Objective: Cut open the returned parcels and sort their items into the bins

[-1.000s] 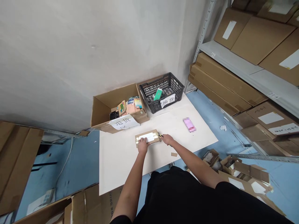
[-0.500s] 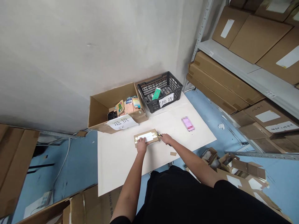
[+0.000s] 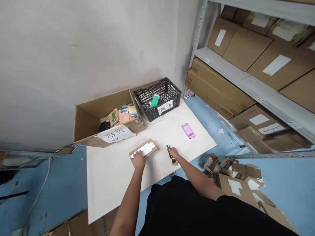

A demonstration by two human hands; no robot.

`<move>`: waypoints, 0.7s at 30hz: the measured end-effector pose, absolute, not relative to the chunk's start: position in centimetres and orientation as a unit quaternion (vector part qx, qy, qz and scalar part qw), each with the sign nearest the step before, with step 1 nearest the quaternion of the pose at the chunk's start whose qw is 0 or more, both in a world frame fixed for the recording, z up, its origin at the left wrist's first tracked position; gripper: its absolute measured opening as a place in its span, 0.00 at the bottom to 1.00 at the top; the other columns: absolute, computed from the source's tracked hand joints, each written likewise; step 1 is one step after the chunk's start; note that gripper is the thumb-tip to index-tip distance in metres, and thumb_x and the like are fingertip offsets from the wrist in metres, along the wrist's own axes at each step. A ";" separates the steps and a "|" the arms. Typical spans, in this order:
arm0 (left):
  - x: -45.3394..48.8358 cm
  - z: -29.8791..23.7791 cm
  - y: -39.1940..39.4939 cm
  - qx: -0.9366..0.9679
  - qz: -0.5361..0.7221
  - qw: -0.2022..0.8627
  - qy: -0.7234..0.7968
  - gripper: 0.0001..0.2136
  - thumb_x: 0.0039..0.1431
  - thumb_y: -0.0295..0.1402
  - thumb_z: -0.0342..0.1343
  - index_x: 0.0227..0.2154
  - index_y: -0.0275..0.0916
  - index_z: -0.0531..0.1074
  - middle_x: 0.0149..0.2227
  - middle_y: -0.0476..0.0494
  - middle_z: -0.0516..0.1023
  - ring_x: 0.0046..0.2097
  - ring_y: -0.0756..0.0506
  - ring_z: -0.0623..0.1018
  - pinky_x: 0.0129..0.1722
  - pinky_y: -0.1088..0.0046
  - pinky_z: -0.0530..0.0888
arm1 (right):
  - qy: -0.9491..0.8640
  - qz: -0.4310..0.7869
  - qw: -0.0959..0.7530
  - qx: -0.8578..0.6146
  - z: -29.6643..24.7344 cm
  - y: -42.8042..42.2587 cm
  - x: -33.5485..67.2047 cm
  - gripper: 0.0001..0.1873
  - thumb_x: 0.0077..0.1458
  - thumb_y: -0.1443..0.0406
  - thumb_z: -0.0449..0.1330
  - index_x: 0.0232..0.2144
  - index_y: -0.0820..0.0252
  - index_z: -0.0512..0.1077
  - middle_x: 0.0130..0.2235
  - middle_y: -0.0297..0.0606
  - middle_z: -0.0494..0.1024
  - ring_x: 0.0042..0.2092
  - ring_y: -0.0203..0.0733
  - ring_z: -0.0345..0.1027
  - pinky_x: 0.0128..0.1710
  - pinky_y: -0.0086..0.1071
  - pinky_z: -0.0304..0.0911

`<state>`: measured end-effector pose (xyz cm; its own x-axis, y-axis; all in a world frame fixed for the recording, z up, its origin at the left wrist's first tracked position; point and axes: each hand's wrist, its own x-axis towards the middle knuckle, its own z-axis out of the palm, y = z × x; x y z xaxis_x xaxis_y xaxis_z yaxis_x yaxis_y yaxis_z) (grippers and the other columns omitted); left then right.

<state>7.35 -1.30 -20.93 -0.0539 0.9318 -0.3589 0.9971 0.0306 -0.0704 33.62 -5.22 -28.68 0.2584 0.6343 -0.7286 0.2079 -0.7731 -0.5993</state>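
A small brown cardboard parcel (image 3: 145, 148) with a white label lies on the white tabletop (image 3: 118, 173). My left hand (image 3: 138, 160) rests on the parcel's near left end, fingers curled over it. My right hand (image 3: 174, 153) is a little to the right of the parcel, closed round a black and yellow utility knife (image 3: 169, 153) whose tip points away from me. A small scrap of cardboard lies beside that hand.
An open cardboard box (image 3: 108, 119) with assorted small packs and a paper sign stands at the back. Right of it is a black plastic basket (image 3: 157, 98) holding a green pack. A pink item (image 3: 188, 130) lies on the table. Shelves of cartons stand at right; torn boxes (image 3: 236, 180) litter the floor.
My right hand with the knife has drawn back from the parcel's right end. The parcel has turned slightly under my left hand. The view has shifted, so everything sits further left.
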 end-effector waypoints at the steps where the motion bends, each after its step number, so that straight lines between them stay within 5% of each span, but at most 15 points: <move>1: 7.3 -21.0 -1.5 0.670 -0.155 0.101 0.719 0.28 0.66 0.54 0.54 0.57 0.36 0.72 0.57 0.27 0.75 0.58 0.29 0.74 0.55 0.52 0.68 | -0.275 0.530 0.202 -0.776 -29.0 -5.3 34.3 0.11 0.67 0.56 0.57 0.40 0.58 0.69 0.32 0.35 0.79 0.29 0.40 0.78 0.27 0.26 0.65; 5: 5.9 -21.0 -2.0 0.630 -0.153 0.123 0.751 0.31 0.68 0.57 0.46 0.55 0.33 0.74 0.55 0.25 0.77 0.55 0.29 0.76 0.54 0.52 0.70 | -0.295 0.483 0.214 -0.796 -29.6 -5.9 36.7 0.15 0.63 0.65 0.57 0.51 0.60 0.72 0.50 0.45 0.81 0.53 0.46 0.77 0.48 0.30 0.69; 9: 2.5 -21.4 -1.5 0.642 -0.108 0.141 0.746 0.28 0.68 0.52 0.47 0.62 0.41 0.70 0.64 0.30 0.71 0.65 0.31 0.69 0.56 0.56 0.71 | -0.349 0.441 0.220 -0.797 -29.7 -6.2 35.8 0.30 0.61 0.68 0.57 0.65 0.62 0.66 0.66 0.49 0.71 0.69 0.50 0.61 0.67 0.37 0.57; 13: 0.6 -22.0 -1.2 0.625 -0.104 0.196 0.748 0.36 0.66 0.55 0.50 0.71 0.44 0.56 0.69 0.32 0.67 0.68 0.33 0.66 0.61 0.56 0.69 | -0.436 0.468 0.239 -0.731 -29.2 -5.4 30.3 0.36 0.63 0.62 0.59 0.71 0.59 0.60 0.70 0.47 0.66 0.70 0.49 0.60 0.70 0.39 0.54; 21: 2.3 -22.3 -1.8 0.570 -0.122 0.205 0.786 0.33 0.64 0.57 0.53 0.65 0.42 0.64 0.61 0.31 0.74 0.62 0.31 0.71 0.58 0.58 0.66 | -0.407 0.531 0.185 -0.720 -26.5 -1.8 18.8 0.56 0.64 0.52 0.63 0.77 0.61 0.33 0.62 0.51 0.75 0.60 0.56 0.73 0.59 0.43 0.67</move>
